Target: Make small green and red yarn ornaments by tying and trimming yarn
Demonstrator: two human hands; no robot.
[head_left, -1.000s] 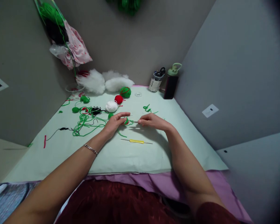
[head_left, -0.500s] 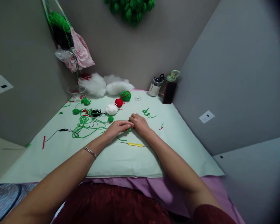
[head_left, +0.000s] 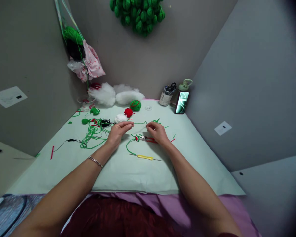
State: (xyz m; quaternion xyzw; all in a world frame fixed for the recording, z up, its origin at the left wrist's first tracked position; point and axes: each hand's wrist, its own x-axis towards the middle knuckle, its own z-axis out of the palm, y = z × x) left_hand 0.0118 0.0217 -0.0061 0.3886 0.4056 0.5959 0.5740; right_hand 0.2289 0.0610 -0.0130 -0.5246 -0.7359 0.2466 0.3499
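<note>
My left hand [head_left: 117, 134] pinches one end of a green yarn strand [head_left: 139, 123]. To its right, my right hand [head_left: 158, 132] is closed on the strand's other part, and the yarn stretches between them above the table. Below this lies a small crocheted piece [head_left: 137, 138] in red, white and green, its green tail curving toward me. Red-handled thread snips [head_left: 150, 140] rest beside it, partly under my right hand. A yellow-handled crochet hook [head_left: 145, 157] lies nearer to me. Behind my left hand is a white yarn ball [head_left: 120, 118].
Tangled green yarn [head_left: 92, 133] spreads on the left. A red ball [head_left: 128, 112], a green ball [head_left: 135, 105] and white stuffing [head_left: 129, 97] sit farther back. A lit phone [head_left: 182, 102] leans on a bottle [head_left: 185, 84] beside a pen cup [head_left: 165, 97].
My hands have moved apart, with green yarn now stretched between them. The crocheted piece lies uncovered on the table, and the snips have come into view. The phone screen has lit up.
</note>
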